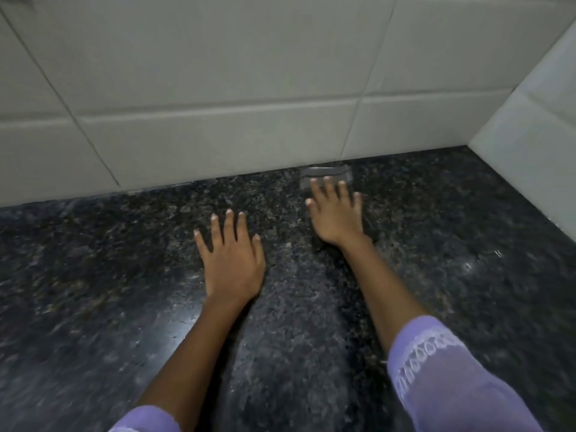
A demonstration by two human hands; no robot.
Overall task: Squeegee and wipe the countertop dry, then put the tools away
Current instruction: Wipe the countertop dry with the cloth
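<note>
Head view: a dark speckled counter (93,307) fills the lower two thirds of the frame, meeting a pale tiled wall (218,73) across the top and a second tiled wall (536,135) at the upper right corner.

The left hand (232,260) lies at the centre of the frame, palm down on the counter, fingers straight and spread, holding nothing.

The right hand (338,213) sits right of centre and higher in the frame, also palm down with fingers straight. Its fingertips rest on a grey, blurred tool (325,177) that lies on the counter right at the foot of the wall; whether it is a squeegee or a cloth I cannot tell.

Lilac sleeves show at the bottom of the frame: the right sleeve (452,369) at lower right with white lace trim, the left sleeve (146,420) at the bottom edge.
</note>
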